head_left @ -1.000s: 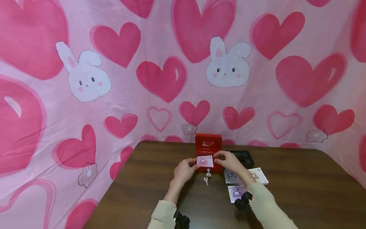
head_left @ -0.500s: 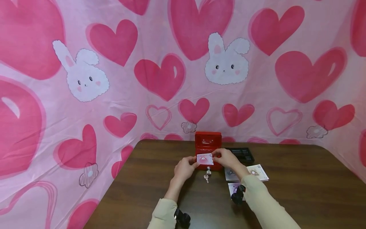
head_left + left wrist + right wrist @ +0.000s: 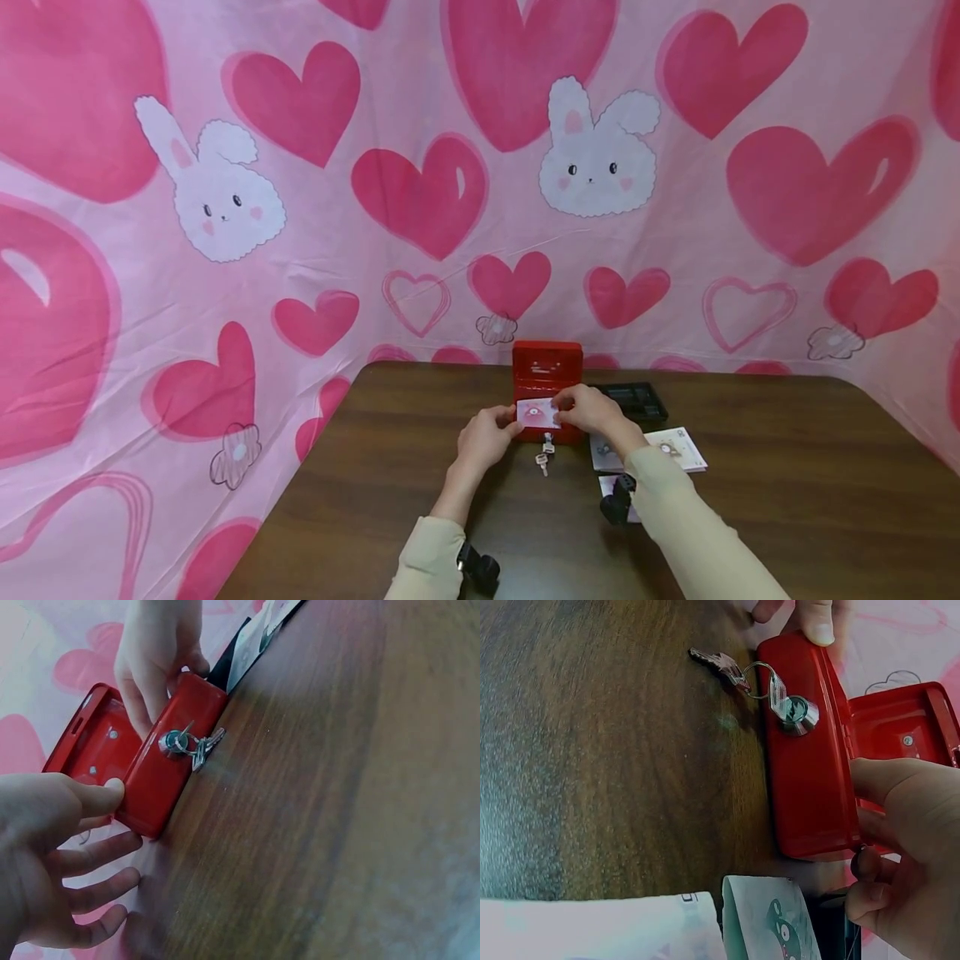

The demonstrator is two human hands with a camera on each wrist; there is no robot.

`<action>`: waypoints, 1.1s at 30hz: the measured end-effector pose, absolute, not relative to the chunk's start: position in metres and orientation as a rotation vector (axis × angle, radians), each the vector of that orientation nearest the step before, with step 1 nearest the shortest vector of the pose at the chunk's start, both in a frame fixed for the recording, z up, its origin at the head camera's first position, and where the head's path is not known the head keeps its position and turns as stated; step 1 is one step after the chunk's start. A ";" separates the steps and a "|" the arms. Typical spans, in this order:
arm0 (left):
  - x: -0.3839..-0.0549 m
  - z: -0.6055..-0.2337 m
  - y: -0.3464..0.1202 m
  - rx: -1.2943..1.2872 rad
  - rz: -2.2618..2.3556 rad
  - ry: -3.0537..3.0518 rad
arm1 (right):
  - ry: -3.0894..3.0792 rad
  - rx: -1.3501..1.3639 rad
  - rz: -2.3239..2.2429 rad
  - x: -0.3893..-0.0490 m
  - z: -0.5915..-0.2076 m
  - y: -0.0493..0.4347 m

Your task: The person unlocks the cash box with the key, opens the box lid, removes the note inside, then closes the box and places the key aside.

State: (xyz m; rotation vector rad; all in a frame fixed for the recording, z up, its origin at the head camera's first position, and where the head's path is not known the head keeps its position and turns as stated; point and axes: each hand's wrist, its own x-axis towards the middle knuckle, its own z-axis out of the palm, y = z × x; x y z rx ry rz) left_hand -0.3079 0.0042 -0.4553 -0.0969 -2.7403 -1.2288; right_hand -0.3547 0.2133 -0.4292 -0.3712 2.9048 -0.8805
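A red cash box (image 3: 562, 435) stands with its lid (image 3: 547, 367) up, keys (image 3: 204, 750) hanging from the front lock. Inside lies a pink play-money note (image 3: 536, 412) with a cartoon figure. My left hand (image 3: 483, 437) grips the box's left end, thumb on the rim in the left wrist view and lower fingers spread alongside. My right hand (image 3: 592, 410) reaches over the right end; its thumb and index finger go into the box at the note's right edge. The other right fingers curl outside the wall. Both wrist views hide the note behind the box front.
Behind and right of the box sits a black compartment tray (image 3: 637, 402). A pale note pile (image 3: 678, 450), grey-green notes (image 3: 606, 454) and a purple note (image 3: 611, 482) lie to the right, partly under my right forearm. A pink heart-print cloth (image 3: 412, 83) hangs behind the table (image 3: 375, 500).
My right hand has shifted slightly left, its fingertips now further over the note's right edge. The left hand keeps its place on the box. The head view has tilted a little.
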 end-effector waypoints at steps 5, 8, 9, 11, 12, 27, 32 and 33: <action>-0.309 -0.455 0.003 -0.124 -1.231 -2.738 | 2.900 -0.388 -0.895 -0.356 -0.427 0.213; -0.310 -0.454 0.002 -0.130 -1.240 -2.733 | 2.916 -0.428 -0.895 -0.357 -0.423 0.210; -0.310 -0.454 0.002 -0.131 -1.244 -2.731 | 2.914 -0.440 -0.904 -0.356 -0.421 0.209; -0.310 -0.454 0.001 -0.136 -1.252 -2.729 | 2.900 -0.455 -0.946 -0.355 -0.419 0.206; -0.310 -0.454 0.001 -0.138 -1.253 -2.729 | 2.895 -0.460 -0.969 -0.355 -0.419 0.205; -0.312 -0.459 0.005 -0.130 -1.296 -2.775 | 2.841 -0.387 -1.311 -0.351 -0.429 0.213; -0.312 -0.461 0.008 -0.135 -1.225 -2.761 | 2.845 -0.401 -1.348 -0.349 -0.428 0.213; -0.312 -0.462 0.008 -0.132 -1.217 -2.758 | 2.848 -0.400 -1.346 -0.349 -0.428 0.213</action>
